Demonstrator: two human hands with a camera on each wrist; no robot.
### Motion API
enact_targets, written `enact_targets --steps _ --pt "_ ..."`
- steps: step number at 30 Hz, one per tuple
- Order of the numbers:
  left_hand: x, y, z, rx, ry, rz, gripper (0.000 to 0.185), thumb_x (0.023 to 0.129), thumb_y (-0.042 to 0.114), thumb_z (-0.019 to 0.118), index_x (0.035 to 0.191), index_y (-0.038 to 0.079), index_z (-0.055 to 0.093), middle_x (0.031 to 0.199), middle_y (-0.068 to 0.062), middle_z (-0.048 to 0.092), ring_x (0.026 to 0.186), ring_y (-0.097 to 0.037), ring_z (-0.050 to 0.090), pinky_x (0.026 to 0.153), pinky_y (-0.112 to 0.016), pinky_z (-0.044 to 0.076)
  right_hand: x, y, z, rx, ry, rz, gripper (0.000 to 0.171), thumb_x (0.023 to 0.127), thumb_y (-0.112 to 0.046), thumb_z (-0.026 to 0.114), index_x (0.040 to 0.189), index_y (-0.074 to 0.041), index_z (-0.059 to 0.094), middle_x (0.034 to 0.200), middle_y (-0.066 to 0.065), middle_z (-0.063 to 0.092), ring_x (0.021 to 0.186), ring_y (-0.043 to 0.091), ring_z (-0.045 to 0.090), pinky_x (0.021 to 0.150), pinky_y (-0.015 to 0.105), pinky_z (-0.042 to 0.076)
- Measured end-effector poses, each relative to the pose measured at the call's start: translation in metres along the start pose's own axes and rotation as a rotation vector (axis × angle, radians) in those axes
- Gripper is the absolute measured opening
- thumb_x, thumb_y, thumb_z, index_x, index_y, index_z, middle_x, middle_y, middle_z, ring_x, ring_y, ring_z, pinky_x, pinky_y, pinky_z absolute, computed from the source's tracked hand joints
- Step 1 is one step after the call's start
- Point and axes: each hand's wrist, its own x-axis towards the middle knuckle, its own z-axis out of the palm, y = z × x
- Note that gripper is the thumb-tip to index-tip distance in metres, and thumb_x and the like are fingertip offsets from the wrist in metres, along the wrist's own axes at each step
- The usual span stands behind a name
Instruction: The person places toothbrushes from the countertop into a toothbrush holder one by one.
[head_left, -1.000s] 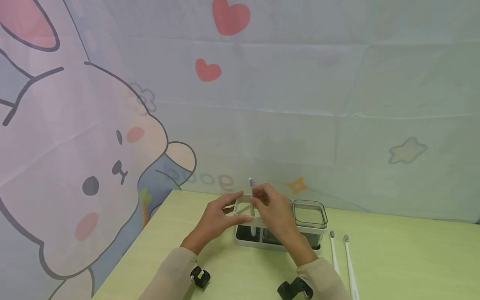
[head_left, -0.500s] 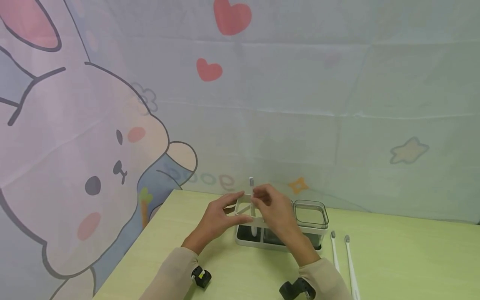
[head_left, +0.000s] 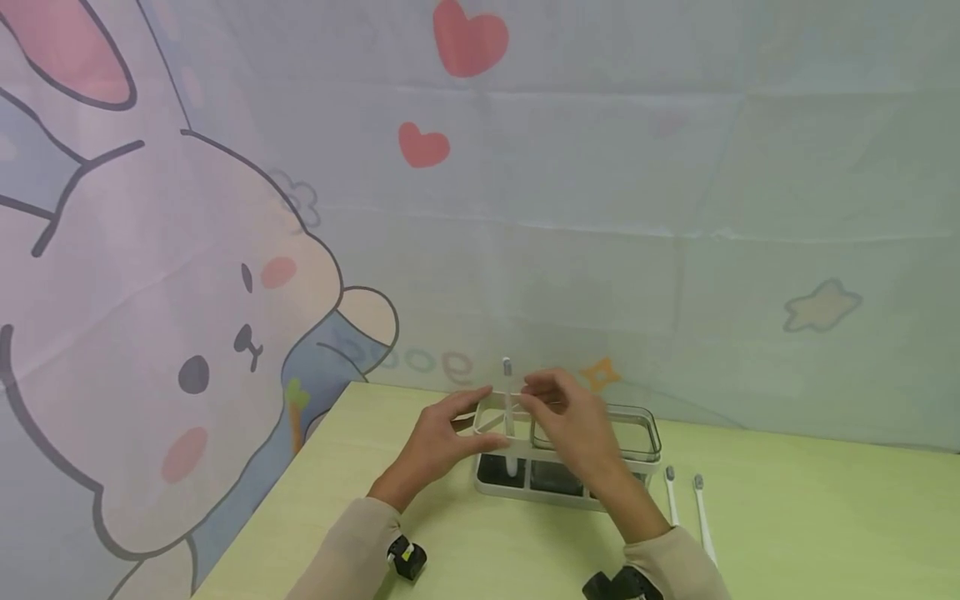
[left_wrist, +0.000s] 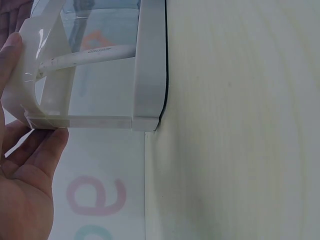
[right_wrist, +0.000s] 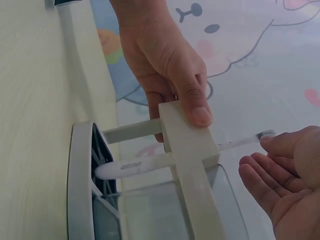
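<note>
Left hand point(head_left: 442, 437) grips white plastic toothbrush holder point(head_left: 525, 479) rim at 9 o'clock, near table edge point(head_left: 330, 425). Right hand point(head_left: 573, 425) hovering relaxed, fingers loose, beside upright slim toothbrush point(head_left: 507, 392). Bare smooth tabletop toward 6 o'clock.

On the pale green table point(head_left: 787, 517), the left hand point(head_left: 438, 442) grips the left end of a white plastic toothbrush rack point(head_left: 517, 487) near the back edge. A white toothbrush point(head_left: 508, 400) stands upright in it. The right hand point(head_left: 573, 421) hovers just beside, fingers loose. Two white toothbrushes point(head_left: 686, 508) lie right of the rack.
</note>
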Motion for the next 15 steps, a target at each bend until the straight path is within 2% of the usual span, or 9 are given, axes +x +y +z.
enact_targets --steps 6,11,15 --pt "0.001 -0.001 0.002 -0.007 -0.002 -0.002 0.079 0.087 0.028 0.092 0.155 0.010 0.057 0.152 -0.011 0.057 0.135 -0.033 0.059 0.110 -0.041 0.053 -0.011 -0.006 -0.029 -0.048 0.020 -0.019 0.024 0.098 -0.006 0.078 0.121 -0.002 0.072 0.107 0.004 0.075 0.098 0.019 0.073 0.089 0.031 0.063" --pt "0.000 0.000 0.001 -0.007 -0.006 -0.010 0.078 0.087 0.027 0.092 0.155 0.011 0.056 0.154 -0.013 0.056 0.134 -0.037 0.060 0.110 -0.044 0.054 -0.022 -0.006 -0.058 -0.089 0.076 -0.082 0.023 0.097 -0.003 0.078 0.119 -0.002 0.071 0.109 0.005 0.075 0.097 0.020 0.074 0.086 0.018 0.060" --pt "-0.002 -0.001 0.001 -0.007 -0.012 -0.025 0.079 0.088 0.028 0.091 0.156 0.010 0.056 0.155 -0.012 0.054 0.134 -0.039 0.060 0.109 -0.045 0.054 -0.029 -0.005 -0.079 -0.109 0.100 -0.115 0.022 0.098 -0.002 0.077 0.119 0.000 0.071 0.110 0.007 0.075 0.096 0.019 0.074 0.085 0.014 0.059"
